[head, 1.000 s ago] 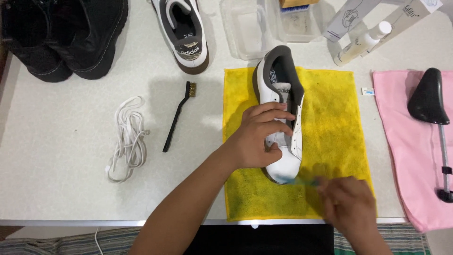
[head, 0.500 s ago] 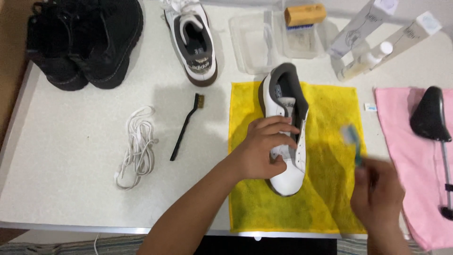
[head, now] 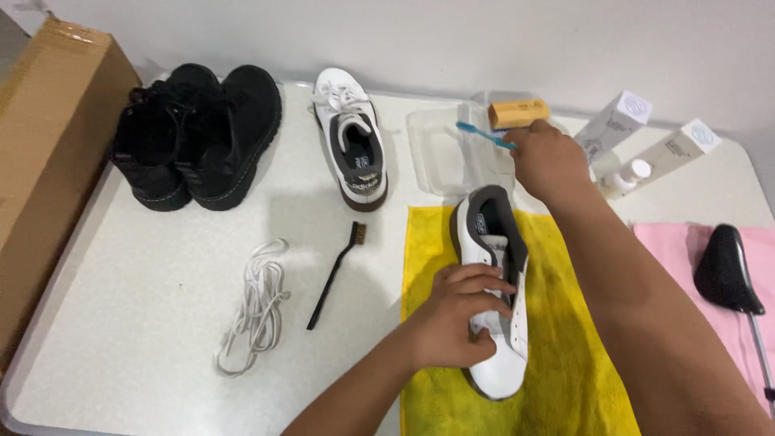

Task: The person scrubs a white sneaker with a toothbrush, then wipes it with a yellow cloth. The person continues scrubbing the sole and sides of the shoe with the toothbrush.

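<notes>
The white bench carries everything, with a brown cardboard box standing off its left edge. A pair of black boots sits at the far left corner. A yellow cloth lies along the near edge, right of the middle, and a pink cloth lies by the right edge with a black shoe tree on it.

On the yellow cloth lies a white sneaker with a dark collar, toe toward the near edge. The left hand lies over its middle, fingers curled around the upper and clamping it down. A second, matching sneaker rests toward the far edge.

The right hand is well apart from the held sneaker, reaching over a clear plastic tray at the far edge, fingers pinching a blue toothbrush whose head points left. Two white cartons lie just right of it.

White laces and a small black brush lie left of the yellow cloth.
</notes>
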